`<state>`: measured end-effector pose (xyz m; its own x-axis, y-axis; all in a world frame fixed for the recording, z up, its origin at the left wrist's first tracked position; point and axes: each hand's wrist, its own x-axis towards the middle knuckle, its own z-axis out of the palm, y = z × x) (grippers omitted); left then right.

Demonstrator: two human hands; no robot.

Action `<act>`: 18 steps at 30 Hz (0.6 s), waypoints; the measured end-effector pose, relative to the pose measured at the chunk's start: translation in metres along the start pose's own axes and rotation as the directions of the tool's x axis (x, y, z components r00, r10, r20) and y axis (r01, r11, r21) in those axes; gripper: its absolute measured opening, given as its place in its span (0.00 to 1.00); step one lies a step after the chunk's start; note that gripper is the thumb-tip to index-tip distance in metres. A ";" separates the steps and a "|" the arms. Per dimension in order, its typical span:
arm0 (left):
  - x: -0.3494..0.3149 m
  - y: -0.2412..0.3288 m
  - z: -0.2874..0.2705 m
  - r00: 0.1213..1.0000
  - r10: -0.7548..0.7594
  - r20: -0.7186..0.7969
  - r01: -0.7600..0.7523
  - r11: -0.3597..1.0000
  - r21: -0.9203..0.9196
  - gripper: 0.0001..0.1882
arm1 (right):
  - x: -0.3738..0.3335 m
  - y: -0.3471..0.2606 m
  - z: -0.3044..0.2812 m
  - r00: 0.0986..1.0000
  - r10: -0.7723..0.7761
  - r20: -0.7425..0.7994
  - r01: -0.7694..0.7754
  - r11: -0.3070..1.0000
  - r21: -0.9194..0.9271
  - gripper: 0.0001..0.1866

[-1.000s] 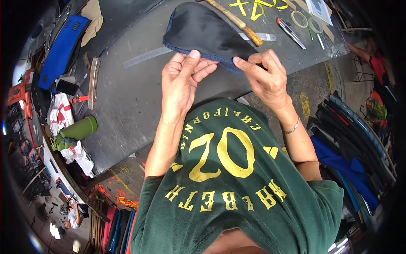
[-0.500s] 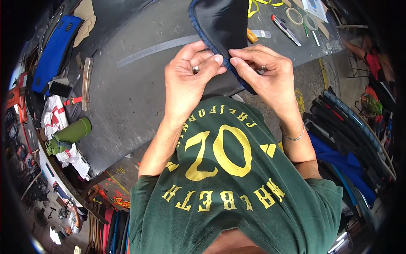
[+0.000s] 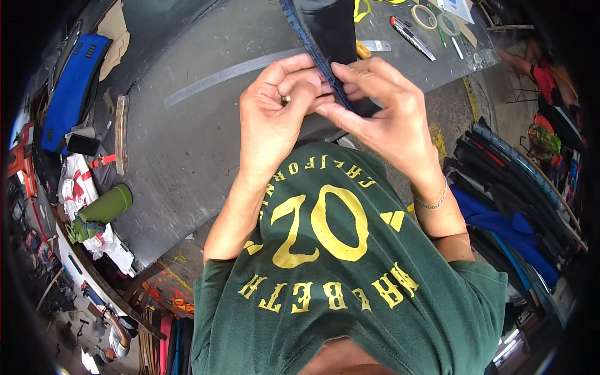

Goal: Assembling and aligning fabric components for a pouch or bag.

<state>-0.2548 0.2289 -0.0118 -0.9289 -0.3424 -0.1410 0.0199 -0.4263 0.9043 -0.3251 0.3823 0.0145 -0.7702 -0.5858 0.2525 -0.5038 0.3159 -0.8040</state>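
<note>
A black fabric piece point(image 3: 324, 25) with a blue-trimmed edge point(image 3: 311, 44) hangs from the top of the view down between my hands, over the dark worktable. My left hand point(image 3: 281, 94), with a ring on one finger, is closed on the left side of this edge, its thumb and fingertips bunched together. My right hand point(image 3: 381, 103) curls round the lower end of the trim from the other side, forefinger on the fabric and thumb reaching toward the left fingertips. Whether a small tool or thread is between the fingers, I cannot make out.
Beneath the fabric lies a long metal ruler point(image 3: 219, 76). A red box cutter point(image 3: 412, 39), tape rolls point(image 3: 424, 17) and a yellow measuring tape point(image 3: 362, 9) lie far right. At left are a blue padded piece point(image 3: 74, 87), a phone point(image 3: 82, 145) and a green cylindrical object point(image 3: 106, 205).
The fabric's edge now runs straighter and its lower end sits higher. My right hand has shifted from a pinch to a wider curl, its thumb moved left toward the left hand.
</note>
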 end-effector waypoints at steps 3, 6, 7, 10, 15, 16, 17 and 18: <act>0.006 0.002 -0.002 0.998 0.003 -0.061 0.008 0.984 0.176 0.16 | -0.001 0.007 0.006 0.988 -0.154 0.015 0.155 0.979 -0.131 0.14; 0.015 -0.006 -0.016 0.990 0.026 -0.141 -0.005 0.989 0.147 0.15 | -0.008 0.007 0.006 0.996 -0.058 0.069 0.063 0.996 -0.069 0.11; 0.016 -0.008 -0.018 0.988 0.045 -0.150 -0.032 0.996 0.085 0.12 | -0.008 0.009 0.004 0.995 -0.083 0.052 0.086 0.995 -0.046 0.06; 0.016 -0.007 -0.027 0.985 -0.019 -0.170 0.029 0.998 0.054 0.09 | -0.015 0.011 -0.005 0.985 0.174 -0.003 -0.167 0.952 0.255 0.04; 0.013 -0.012 -0.042 0.977 -0.052 -0.208 0.048 0.999 -0.022 0.06 | -0.019 0.028 -0.026 0.972 0.153 -0.180 -0.091 0.945 0.313 0.08; 0.013 -0.014 -0.046 0.973 -0.062 -0.221 0.053 0.998 -0.044 0.05 | -0.017 0.038 -0.032 0.955 0.157 -0.252 -0.064 0.938 0.339 0.12; 0.013 -0.015 -0.048 0.970 -0.072 -0.234 0.057 0.996 -0.067 0.05 | -0.018 0.045 -0.037 0.959 0.162 -0.231 -0.096 0.957 0.274 0.11; 0.012 -0.016 -0.049 0.969 -0.072 -0.235 0.059 0.996 -0.064 0.05 | -0.020 0.049 -0.038 0.963 0.169 -0.209 -0.125 0.970 0.208 0.11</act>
<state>-0.2482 0.1909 -0.0472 -0.8147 -0.4981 -0.2971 -0.0116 -0.4982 0.8670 -0.3495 0.4378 -0.0090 -0.9086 -0.3551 0.2199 -0.3111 0.2243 -0.9235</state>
